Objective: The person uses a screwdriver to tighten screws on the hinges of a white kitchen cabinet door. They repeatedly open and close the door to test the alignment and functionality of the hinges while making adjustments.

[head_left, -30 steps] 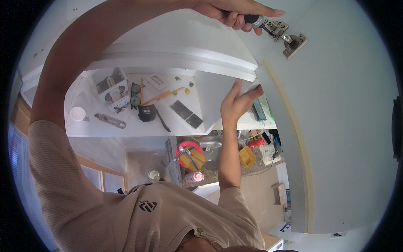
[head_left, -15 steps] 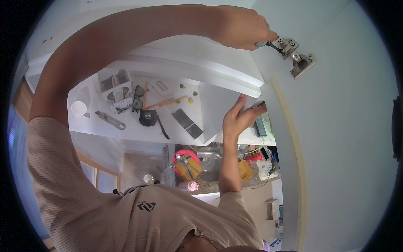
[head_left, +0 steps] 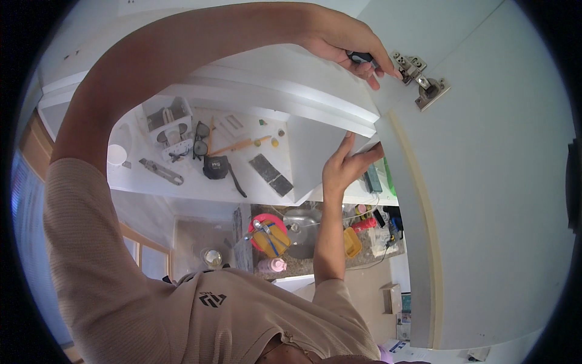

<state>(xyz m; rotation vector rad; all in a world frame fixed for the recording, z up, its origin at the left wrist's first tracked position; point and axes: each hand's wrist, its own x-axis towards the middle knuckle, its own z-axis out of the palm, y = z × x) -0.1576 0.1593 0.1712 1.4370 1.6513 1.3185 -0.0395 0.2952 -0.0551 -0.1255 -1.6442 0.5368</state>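
My left hand [head_left: 351, 51] is raised at the top, closed around the dark handle of a screwdriver [head_left: 362, 57]. Its outstretched forefinger touches the screws of a metal cabinet hinge [head_left: 415, 70], whose round cup sits on the white door panel [head_left: 497, 200]. The screwdriver's shaft is hidden by the hand. Lower down, my right hand [head_left: 345, 170] grips the corner of the white cabinet's lower edge [head_left: 339, 118], thumb up against the board and fingers stretched toward the door's edge. Part of its grip is hidden behind the board.
Below lies a white surface with a utility knife [head_left: 160, 171], sunglasses [head_left: 201, 141], a black tape measure [head_left: 216, 167], pencils and a sanding block [head_left: 271, 175]. Further down, a sink counter holds a pink basin [head_left: 259, 242], a pink bottle [head_left: 273, 265] and a yellow tub [head_left: 352, 242].
The screwdriver's tip has come away from the hinge; its handle now lies back in my left palm, and my forefinger reaches to the hinge screws. My right hand stays at the cabinet corner.
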